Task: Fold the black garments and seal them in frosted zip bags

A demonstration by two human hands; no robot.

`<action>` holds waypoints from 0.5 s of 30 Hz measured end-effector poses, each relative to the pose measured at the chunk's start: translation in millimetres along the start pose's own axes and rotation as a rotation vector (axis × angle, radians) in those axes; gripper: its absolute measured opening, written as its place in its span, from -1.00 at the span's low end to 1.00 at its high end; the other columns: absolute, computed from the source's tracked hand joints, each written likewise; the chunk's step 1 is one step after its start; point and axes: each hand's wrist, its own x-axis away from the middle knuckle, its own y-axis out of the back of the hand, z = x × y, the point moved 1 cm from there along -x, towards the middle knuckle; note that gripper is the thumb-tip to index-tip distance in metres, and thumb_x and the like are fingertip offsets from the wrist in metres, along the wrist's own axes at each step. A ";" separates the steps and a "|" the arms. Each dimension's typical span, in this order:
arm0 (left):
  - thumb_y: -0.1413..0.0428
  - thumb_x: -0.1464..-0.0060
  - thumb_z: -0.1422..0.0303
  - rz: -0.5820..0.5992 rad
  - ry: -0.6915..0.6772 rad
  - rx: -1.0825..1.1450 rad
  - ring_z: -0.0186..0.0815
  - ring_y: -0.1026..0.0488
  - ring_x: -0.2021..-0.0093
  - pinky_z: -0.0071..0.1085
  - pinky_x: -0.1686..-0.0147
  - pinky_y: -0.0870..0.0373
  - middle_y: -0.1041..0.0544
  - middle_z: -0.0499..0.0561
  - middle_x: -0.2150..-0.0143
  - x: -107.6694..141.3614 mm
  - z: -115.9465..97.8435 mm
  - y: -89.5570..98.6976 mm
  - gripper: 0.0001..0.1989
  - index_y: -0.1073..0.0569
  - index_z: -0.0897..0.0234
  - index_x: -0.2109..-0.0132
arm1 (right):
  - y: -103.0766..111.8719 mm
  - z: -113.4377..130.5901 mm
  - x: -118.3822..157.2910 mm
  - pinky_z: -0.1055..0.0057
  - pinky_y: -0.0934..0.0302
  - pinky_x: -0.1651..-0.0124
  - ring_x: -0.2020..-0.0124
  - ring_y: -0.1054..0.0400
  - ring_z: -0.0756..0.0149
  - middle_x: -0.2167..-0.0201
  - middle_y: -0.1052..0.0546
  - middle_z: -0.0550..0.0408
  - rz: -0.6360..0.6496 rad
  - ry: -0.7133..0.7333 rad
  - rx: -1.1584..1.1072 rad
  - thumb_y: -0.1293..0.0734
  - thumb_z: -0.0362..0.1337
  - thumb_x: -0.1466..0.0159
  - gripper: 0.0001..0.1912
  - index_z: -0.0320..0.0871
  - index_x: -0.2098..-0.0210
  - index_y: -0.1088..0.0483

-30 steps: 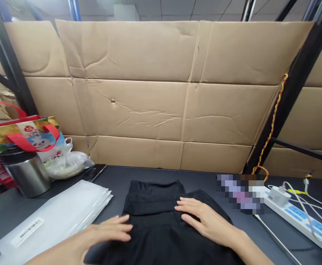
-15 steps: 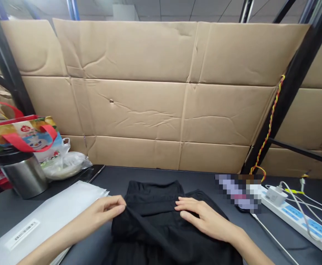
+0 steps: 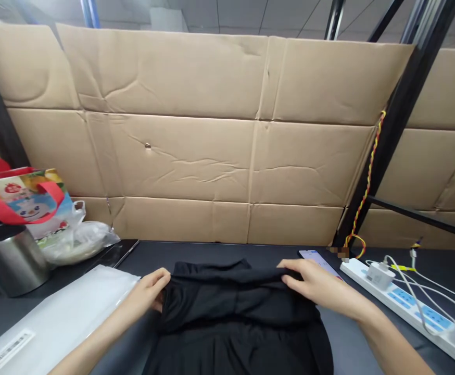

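Note:
A black garment lies on the dark table in front of me, its upper part folded over and raised between my hands. My left hand pinches the fold at its left end, thumb on top. At the right end, my right hand grips the same fold between thumb and fingers; some fingertips are hidden by the cloth. Left of the garment is a white plastic packet with a barcode label, partly behind my left forearm.
A steel mug, a colourful bag and a clear plastic bag stand at the left. A phone and a white power strip with cables lie right. Cardboard rises behind the table.
My right hand has gone from lying on the cloth to gripping its fold, further right. The fold now stretches between both hands. The view has shifted slightly.

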 end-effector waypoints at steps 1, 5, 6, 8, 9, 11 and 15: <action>0.02 0.10 -0.19 -0.004 -0.003 -0.019 -0.27 -0.41 0.59 -0.39 0.59 -0.39 -0.33 -0.16 0.62 -0.9 2.1 3.5 -0.50 -0.24 0.19 0.44 | -0.7 -4.6 -7.4 0.39 -0.22 0.20 0.25 -0.43 0.23 0.29 -0.56 0.12 -0.063 -0.017 0.026 -0.18 -0.31 -0.26 -0.79 -0.06 0.28 -0.45; -0.03 0.00 -0.06 -0.167 -0.145 -0.196 -0.08 -0.54 0.25 -0.18 0.24 -0.49 -0.56 0.01 0.31 3.1 4.8 15.3 -0.57 -0.40 0.22 0.21 | -20.1 0.1 -21.5 0.15 -0.22 -0.02 0.04 -0.38 0.07 0.08 -0.51 -0.07 -0.382 -0.073 0.213 -0.18 -0.29 -0.30 -0.71 -0.15 0.02 -0.39; -0.01 -0.07 0.00 -0.234 -0.246 -0.305 -0.06 -0.50 0.08 -0.14 0.08 -0.44 -0.57 0.05 0.14 6.6 3.0 14.9 -0.59 -0.42 0.20 0.10 | -28.6 8.0 -20.9 0.12 -0.20 -0.07 -0.02 -0.35 0.06 0.02 -0.49 -0.10 -0.412 -0.027 0.241 -0.18 -0.28 -0.32 -0.69 -0.16 -0.02 -0.36; 0.06 -0.22 0.14 -0.268 -0.478 -0.577 -0.12 -0.32 -0.18 -0.13 -0.17 -0.23 -0.44 0.00 -0.15 15.6 -1.8 6.8 -0.62 -0.37 0.11 -0.12 | -48.1 27.3 -17.8 0.14 -0.12 -0.18 -0.16 -0.24 0.12 -0.13 -0.39 -0.03 -0.311 0.162 0.227 -0.20 -0.23 -0.34 -0.63 -0.09 -0.13 -0.29; 0.10 -0.28 0.19 -0.219 -0.582 -0.708 -0.15 -0.23 -0.25 -0.13 -0.23 -0.14 -0.36 -0.05 -0.23 20.1 -3.6 -0.1 -0.61 -0.30 0.06 -0.20 | -58.1 36.0 -15.8 0.13 -0.03 -0.26 -0.24 -0.13 0.13 -0.22 -0.30 0.01 -0.214 0.259 0.222 -0.26 -0.16 -0.31 -0.53 -0.05 -0.19 -0.22; 0.13 -0.33 0.25 -0.054 -0.705 -0.894 -0.20 -0.09 -0.32 -0.11 -0.28 -0.04 -0.22 -0.14 -0.32 27.8 -3.3 -14.2 -0.56 -0.12 -0.04 -0.31 | -74.6 45.1 -12.4 0.09 0.14 -0.33 -0.33 0.05 0.10 -0.30 -0.17 0.03 -0.071 0.353 0.229 -0.35 -0.03 -0.22 -0.31 -0.02 -0.27 -0.10; 0.09 -0.34 0.24 0.064 -0.750 -1.046 -0.17 -0.03 -0.34 -0.08 -0.26 -0.05 -0.11 -0.13 -0.36 34.8 10.9 -22.2 -0.46 0.09 -0.06 -0.36 | -83.5 25.6 -5.7 0.03 0.17 -0.33 -0.29 -0.04 0.09 -0.24 -0.27 -0.01 -0.028 0.275 0.321 -0.35 -0.16 -0.24 -0.41 -0.09 -0.23 -0.18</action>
